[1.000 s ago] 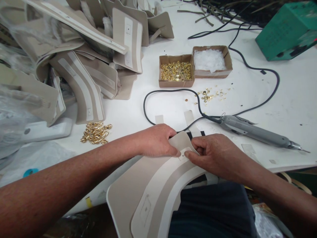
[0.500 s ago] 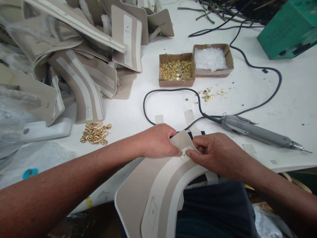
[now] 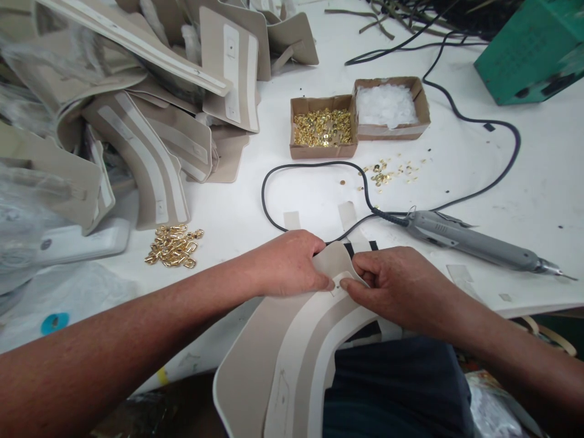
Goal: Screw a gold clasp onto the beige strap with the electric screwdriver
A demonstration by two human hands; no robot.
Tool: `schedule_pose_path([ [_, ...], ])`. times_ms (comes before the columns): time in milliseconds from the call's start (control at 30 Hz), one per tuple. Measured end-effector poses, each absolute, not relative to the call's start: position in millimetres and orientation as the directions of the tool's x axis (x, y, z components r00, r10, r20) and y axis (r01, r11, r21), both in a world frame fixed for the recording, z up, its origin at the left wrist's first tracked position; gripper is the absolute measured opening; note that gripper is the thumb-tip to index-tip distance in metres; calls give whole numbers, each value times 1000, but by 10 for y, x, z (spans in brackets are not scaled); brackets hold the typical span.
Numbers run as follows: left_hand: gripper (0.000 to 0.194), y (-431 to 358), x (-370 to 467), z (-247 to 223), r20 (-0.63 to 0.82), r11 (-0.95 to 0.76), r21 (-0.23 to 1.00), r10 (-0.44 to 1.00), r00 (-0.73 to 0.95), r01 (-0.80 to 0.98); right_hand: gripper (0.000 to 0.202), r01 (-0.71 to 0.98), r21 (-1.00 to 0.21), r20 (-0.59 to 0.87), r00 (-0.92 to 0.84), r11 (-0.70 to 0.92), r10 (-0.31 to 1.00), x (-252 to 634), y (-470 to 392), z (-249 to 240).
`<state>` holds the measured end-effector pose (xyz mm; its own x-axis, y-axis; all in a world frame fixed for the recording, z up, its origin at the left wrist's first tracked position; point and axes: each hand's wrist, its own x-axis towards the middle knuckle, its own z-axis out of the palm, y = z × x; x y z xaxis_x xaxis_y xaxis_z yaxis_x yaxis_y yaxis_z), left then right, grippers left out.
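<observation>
Head view: hands [image 3: 387, 286] still pinch the beige panel [image 3: 262, 344], its lower end shifted rightward.

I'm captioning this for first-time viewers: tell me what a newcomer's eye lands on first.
Probably the left hand and right hand, front and centre, gripping the upper end of a curved beige panel. Next would come the bright green box at upper right and the grey, pen-shaped tool lying right of the hands. Gold pieces shine in a cardboard box beyond them.
</observation>
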<state>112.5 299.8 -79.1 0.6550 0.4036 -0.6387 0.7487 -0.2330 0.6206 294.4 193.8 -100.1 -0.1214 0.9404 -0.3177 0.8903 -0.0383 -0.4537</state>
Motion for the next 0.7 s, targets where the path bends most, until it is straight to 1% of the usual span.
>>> schedule_pose_path([
  [100, 16, 2989, 1136, -782, -634, -251, 610, 415, 653, 752, 39, 902, -431, -315, -117, -32, 942, 2935, 1934, -1002],
  [233, 18, 2998, 1150, -777, -636, -272, 596, 415, 651, 756, 38, 915, -398, -347, -83, -66, 934, 2910, 1946, -975],
  [333, 19, 2993, 1150, -784, -605, -321, 605, 410, 683, 729, 36, 916, -394, -348, -76, -72, 934, 2898, 1955, -947],
  [400, 22, 2983, 1141, -781, -597, -371, 579, 414, 687, 726, 35, 918, -392, -331, -82, -58, 940, 2897, 1948, -935],
  [467, 32, 2971, 1129, -745, -600, -446, 486, 455, 658, 752, 33, 919, -392, -309, -86, -44, 947, 2896, 1928, -928],
  [567, 52, 2926, 1114, -565, -548, -586, 261, 564, 618, 767, 28, 921, -388, -280, -85, -32, 956, 2892, 1884, -922],
  [633, 54, 2846, 1113, -349, -465, -680, 149, 593, 657, 718, 25, 925, -379, -265, -83, -24, 961, 2886, 1851, -916],
  [700, 49, 2706, 1112, -100, -407, -775, 92, 544, 734, 626, 23, 928, -371, -251, -86, -14, 964, 2882, 1821, -907],
])
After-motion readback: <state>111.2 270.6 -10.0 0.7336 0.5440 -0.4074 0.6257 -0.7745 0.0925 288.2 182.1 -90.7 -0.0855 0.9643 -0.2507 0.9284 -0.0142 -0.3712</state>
